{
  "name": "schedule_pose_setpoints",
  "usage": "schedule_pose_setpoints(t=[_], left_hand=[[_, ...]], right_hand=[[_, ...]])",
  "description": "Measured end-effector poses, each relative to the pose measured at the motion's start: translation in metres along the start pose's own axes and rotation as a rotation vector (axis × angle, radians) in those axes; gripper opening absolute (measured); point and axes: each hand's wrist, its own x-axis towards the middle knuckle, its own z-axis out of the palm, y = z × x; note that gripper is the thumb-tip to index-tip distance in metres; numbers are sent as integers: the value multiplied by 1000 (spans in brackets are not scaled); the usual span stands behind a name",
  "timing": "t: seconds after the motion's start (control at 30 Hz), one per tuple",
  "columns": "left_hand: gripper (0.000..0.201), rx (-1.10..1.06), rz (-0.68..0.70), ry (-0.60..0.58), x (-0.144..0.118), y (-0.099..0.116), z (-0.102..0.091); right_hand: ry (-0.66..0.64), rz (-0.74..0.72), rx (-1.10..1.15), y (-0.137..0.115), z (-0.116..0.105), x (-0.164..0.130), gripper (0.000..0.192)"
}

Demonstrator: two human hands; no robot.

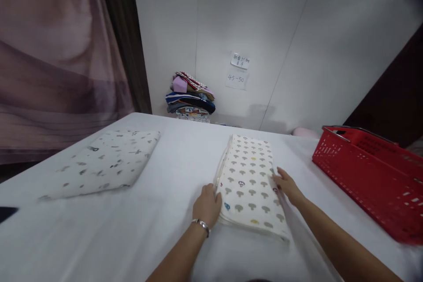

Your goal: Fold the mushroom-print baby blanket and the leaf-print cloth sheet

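A folded white cloth (246, 180) printed with grey mushrooms and a few coloured ones lies lengthwise in front of me, its layers showing along the left edge. My left hand (207, 206), with a bracelet at the wrist, is closed on that left edge near the front corner. On the opposite long side, my right hand (288, 186) grips the edge about halfway along, fingers and thumb at the border. Further left lies another folded white cloth (112, 163) with scattered dark and grey prints, apart from both hands.
A red plastic basket (360, 176) with metal handles stands at the right of the white table (178, 163). Beyond the far edge rises a stack of folded fabrics (191, 97) against the wall. Paper signs (237, 80) hang there. A pinkish curtain (56, 61) hangs at left.
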Motion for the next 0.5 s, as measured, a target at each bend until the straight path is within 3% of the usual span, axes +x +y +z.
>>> schedule_pose_setpoints(t=[0.1, 0.23, 0.4, 0.5], left_hand=[[34, -51, -44, -64, 7, -1, -1], [27, -104, -62, -122, 20, -3, -5], [23, -101, -83, -135, 24, -3, -12], [23, -158, -108, -182, 12, 6, -5]], right_hand=[[-128, 168, 341, 2, -11, -62, 74], [-267, 322, 470, -5, -13, -112, 86], [-384, 266, 484, -7, -13, -123, 92], [-399, 217, 445, 0, -36, -117, 92]])
